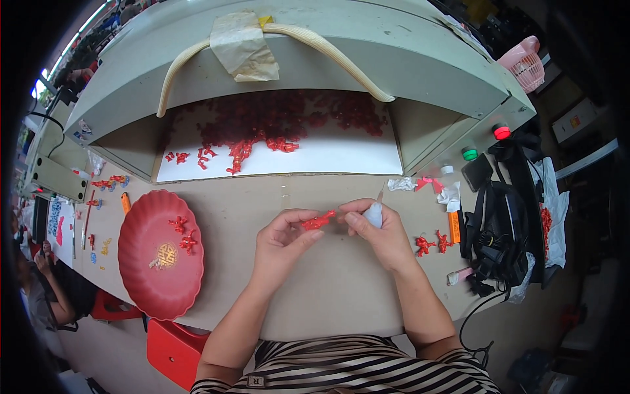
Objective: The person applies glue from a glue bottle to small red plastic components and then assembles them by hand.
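A small red plastic figure point(318, 221) was pinched in the fingertips of the left hand point(283, 244), just above the beige tabletop point(328, 289). A small white bottle point(373, 215) was gripped in the right hand point(380, 235), its tip brought against the figure. A red scalloped plate point(141, 276) was seen further left.

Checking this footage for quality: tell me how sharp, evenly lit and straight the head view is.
Head view: strong fisheye bend, the cream work table's edge curving and the rim black; the middle is sharp and evenly lit, with both hands, left hand and right hand, and the small red piece clear; the red pile under the grey hood sits in dimmer shade.
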Demonstrator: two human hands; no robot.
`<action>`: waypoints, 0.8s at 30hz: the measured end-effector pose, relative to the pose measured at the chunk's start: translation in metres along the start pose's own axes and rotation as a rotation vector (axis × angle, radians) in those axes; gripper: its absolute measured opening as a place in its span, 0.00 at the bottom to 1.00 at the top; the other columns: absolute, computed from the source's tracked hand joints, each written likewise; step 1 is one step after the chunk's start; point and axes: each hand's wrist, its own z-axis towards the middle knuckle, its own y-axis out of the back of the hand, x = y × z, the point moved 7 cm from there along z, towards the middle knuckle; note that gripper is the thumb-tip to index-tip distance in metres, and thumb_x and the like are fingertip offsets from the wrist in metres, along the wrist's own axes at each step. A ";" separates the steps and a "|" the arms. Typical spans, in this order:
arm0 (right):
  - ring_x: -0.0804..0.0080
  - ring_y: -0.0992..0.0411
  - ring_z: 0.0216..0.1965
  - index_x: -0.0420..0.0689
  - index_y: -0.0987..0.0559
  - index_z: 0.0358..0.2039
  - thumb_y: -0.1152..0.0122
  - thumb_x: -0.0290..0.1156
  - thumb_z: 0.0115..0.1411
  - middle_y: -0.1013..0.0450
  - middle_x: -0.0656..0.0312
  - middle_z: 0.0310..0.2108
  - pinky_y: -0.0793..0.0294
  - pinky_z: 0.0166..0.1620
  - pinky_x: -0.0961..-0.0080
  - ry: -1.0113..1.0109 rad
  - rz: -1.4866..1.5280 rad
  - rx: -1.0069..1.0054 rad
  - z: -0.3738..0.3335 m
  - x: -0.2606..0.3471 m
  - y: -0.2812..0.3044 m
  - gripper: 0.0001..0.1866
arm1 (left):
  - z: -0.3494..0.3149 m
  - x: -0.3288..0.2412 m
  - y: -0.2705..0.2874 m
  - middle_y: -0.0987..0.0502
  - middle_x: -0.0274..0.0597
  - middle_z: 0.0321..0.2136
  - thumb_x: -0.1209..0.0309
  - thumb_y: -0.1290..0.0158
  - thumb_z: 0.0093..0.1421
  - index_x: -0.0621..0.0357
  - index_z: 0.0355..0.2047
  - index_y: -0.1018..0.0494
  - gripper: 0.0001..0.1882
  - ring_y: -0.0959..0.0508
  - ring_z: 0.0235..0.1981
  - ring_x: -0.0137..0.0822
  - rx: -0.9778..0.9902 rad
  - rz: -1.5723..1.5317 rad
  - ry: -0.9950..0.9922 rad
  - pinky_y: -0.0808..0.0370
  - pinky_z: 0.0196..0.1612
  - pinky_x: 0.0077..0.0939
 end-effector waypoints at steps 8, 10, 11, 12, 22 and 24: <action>0.83 0.34 0.29 0.38 0.26 0.34 0.42 0.26 0.54 0.28 0.64 0.30 0.33 0.33 0.86 0.005 -0.058 0.045 -0.004 -0.001 -0.009 0.08 | -0.007 -0.027 -0.008 0.32 0.42 0.36 0.84 0.44 0.45 0.62 0.45 0.34 0.24 0.28 0.34 0.31 -0.052 0.561 -0.464 0.29 0.38 0.21; 0.85 0.33 0.32 0.38 0.25 0.34 0.42 0.26 0.54 0.29 0.67 0.30 0.33 0.37 0.86 -0.020 -0.033 0.076 -0.005 -0.002 -0.012 0.08 | -0.008 -0.028 -0.010 0.32 0.42 0.35 0.85 0.44 0.45 0.62 0.46 0.34 0.25 0.28 0.34 0.31 -0.041 0.604 -0.506 0.29 0.37 0.21; 0.85 0.33 0.32 0.38 0.25 0.34 0.42 0.26 0.54 0.29 0.67 0.30 0.33 0.37 0.86 -0.020 -0.033 0.076 -0.005 -0.002 -0.013 0.08 | -0.010 -0.029 -0.012 0.32 0.43 0.35 0.85 0.44 0.45 0.61 0.47 0.35 0.26 0.28 0.33 0.31 -0.043 0.626 -0.545 0.29 0.37 0.21; 0.85 0.33 0.32 0.38 0.25 0.34 0.42 0.26 0.54 0.29 0.67 0.30 0.33 0.37 0.86 -0.013 -0.025 0.082 -0.005 -0.002 -0.014 0.08 | -0.012 -0.031 -0.014 0.32 0.43 0.35 0.85 0.44 0.44 0.61 0.47 0.35 0.27 0.28 0.32 0.31 -0.045 0.649 -0.584 0.29 0.36 0.21; 0.85 0.33 0.30 0.37 0.26 0.33 0.43 0.25 0.54 0.29 0.67 0.28 0.32 0.34 0.87 -0.009 -0.041 -0.001 -0.003 -0.003 -0.005 0.06 | 0.003 -0.001 -0.007 0.33 0.42 0.40 0.81 0.47 0.49 0.59 0.54 0.45 0.31 0.30 0.39 0.30 0.048 0.147 -0.082 0.31 0.41 0.23; 0.84 0.34 0.28 0.37 0.26 0.33 0.43 0.25 0.54 0.29 0.67 0.27 0.33 0.33 0.86 -0.005 -0.036 -0.011 -0.001 -0.005 -0.005 0.07 | 0.003 0.012 -0.011 0.33 0.40 0.41 0.79 0.49 0.53 0.61 0.51 0.43 0.25 0.31 0.41 0.27 0.185 -0.061 0.101 0.32 0.41 0.20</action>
